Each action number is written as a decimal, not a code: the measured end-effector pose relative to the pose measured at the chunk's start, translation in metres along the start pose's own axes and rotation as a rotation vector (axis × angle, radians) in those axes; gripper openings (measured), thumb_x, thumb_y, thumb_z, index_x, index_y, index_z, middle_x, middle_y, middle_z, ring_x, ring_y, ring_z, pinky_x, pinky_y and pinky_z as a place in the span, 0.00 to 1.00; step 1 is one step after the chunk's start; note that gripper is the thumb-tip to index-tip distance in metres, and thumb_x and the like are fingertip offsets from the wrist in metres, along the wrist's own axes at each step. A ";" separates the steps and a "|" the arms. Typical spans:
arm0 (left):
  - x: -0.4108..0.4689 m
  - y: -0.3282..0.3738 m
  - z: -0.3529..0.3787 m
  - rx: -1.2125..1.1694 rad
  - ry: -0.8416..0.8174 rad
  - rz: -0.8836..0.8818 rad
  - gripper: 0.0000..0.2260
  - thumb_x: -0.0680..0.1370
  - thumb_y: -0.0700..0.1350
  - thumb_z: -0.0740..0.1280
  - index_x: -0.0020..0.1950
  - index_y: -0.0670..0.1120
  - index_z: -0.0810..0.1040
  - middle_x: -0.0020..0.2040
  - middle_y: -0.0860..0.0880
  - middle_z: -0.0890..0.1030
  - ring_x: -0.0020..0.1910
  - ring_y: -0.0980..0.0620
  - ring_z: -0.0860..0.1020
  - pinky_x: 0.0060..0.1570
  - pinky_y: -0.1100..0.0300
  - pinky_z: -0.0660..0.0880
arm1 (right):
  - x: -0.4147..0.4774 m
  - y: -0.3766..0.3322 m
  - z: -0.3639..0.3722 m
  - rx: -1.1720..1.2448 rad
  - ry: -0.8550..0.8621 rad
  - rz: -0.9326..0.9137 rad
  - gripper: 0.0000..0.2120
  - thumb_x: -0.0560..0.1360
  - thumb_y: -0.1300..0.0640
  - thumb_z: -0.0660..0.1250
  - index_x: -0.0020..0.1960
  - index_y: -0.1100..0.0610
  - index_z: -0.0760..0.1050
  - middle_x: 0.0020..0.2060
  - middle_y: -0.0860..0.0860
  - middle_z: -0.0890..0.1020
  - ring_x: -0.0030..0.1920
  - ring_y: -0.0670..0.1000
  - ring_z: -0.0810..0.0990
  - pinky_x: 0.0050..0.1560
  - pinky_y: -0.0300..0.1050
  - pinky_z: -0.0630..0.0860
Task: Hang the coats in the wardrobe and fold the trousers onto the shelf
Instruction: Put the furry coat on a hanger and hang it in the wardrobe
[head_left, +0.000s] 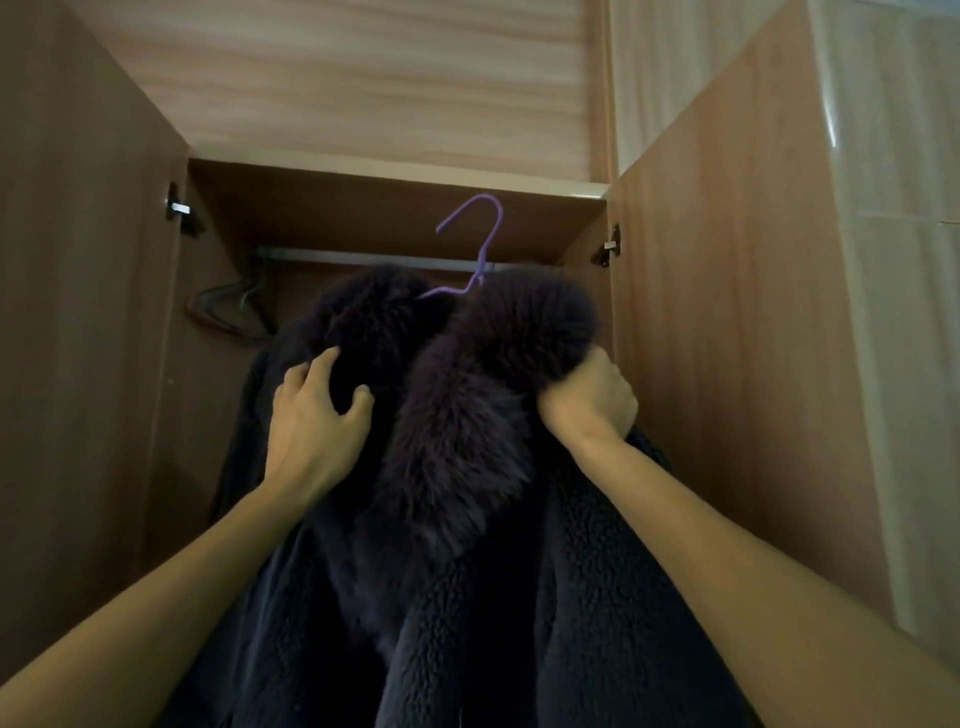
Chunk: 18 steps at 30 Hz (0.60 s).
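A dark fleece coat with a purple-black fur collar fills the middle of the view, raised in front of the open wardrobe. It sits on a purple hanger whose hook pokes up above the collar, in front of the metal rail and not on it. My left hand grips the coat's left shoulder, fingers curled into the fabric. My right hand clutches the right end of the fur collar in a fist. No trousers are in view.
Both wardrobe doors stand open, the left door and the right door. A few bare hangers hang at the rail's left end. A closed upper cupboard sits above the opening.
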<state>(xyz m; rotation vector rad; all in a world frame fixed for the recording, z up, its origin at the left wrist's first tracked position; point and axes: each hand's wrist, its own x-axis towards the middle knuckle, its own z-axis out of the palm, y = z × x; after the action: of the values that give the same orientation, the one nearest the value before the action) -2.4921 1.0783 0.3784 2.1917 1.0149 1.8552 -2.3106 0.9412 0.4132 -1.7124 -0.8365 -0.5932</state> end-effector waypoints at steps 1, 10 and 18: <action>0.013 -0.007 0.010 -0.015 0.008 0.000 0.26 0.79 0.54 0.61 0.75 0.51 0.58 0.74 0.45 0.61 0.72 0.42 0.61 0.66 0.45 0.64 | 0.009 -0.002 0.012 -0.005 0.006 -0.011 0.08 0.77 0.51 0.62 0.48 0.55 0.71 0.51 0.56 0.80 0.53 0.59 0.78 0.47 0.46 0.70; 0.137 -0.093 0.090 -0.118 0.072 0.064 0.26 0.80 0.53 0.60 0.75 0.50 0.57 0.73 0.44 0.62 0.71 0.42 0.62 0.67 0.45 0.63 | 0.090 -0.036 0.129 -0.066 0.126 -0.083 0.10 0.78 0.51 0.60 0.53 0.56 0.74 0.54 0.56 0.80 0.55 0.59 0.78 0.45 0.45 0.65; 0.271 -0.148 0.164 0.088 -0.058 0.235 0.26 0.80 0.58 0.56 0.75 0.50 0.57 0.72 0.42 0.63 0.68 0.40 0.64 0.64 0.45 0.66 | 0.195 -0.067 0.228 -0.189 0.234 -0.009 0.13 0.78 0.50 0.60 0.42 0.57 0.75 0.40 0.54 0.80 0.36 0.56 0.76 0.37 0.46 0.70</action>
<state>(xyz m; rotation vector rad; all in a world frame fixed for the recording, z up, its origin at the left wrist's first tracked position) -2.3950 1.3931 0.4946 2.4976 0.8774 1.8561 -2.2452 1.2166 0.5334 -1.7671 -0.6380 -0.8840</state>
